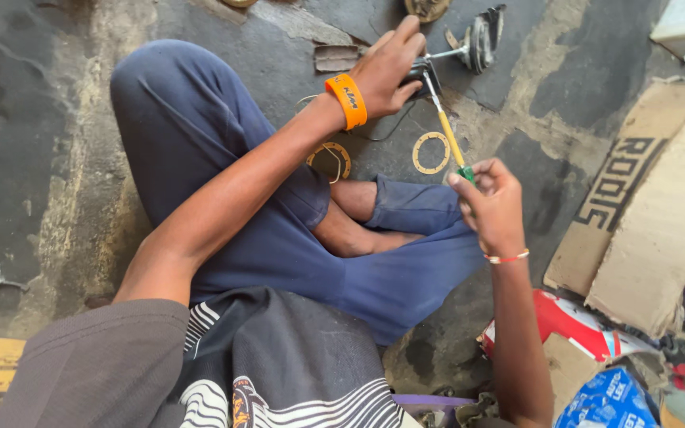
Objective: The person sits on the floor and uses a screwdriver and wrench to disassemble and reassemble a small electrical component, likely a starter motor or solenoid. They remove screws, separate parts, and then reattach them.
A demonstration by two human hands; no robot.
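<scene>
- A small dark part (415, 77) is held down on the floor (65, 198) by the left hand (386, 67), near the floor's far edge. The fingers are closed over it, so most of it is hidden; probably it is pressed so that it does not turn.
- A metal rod with a grey round piece (481, 41) sticks out from the part toward the right.
- A screwdriver (447, 133) with yellow shaft and green handle is gripped by the right hand (491, 202). The fingers are closed around the handle, and the tip is placed at the part under the left hand.
- The screwdriver is held slanted, with the handle nearer to the body, so that force can be given along the shaft, as it seems.
- An orange wristband (347, 101) is worn on the left wrist, and a thin bracelet (507, 257) on the right.
- Two flat rings (430, 153) lie on the floor just before the crossed legs (223, 182), within easy reach.
- Cardboard sheets (660, 214) are laid along the right edge of the floor, with red and blue packets (596, 372) below them.
- A small metal piece (1, 279) lies apart at the left edge.
</scene>
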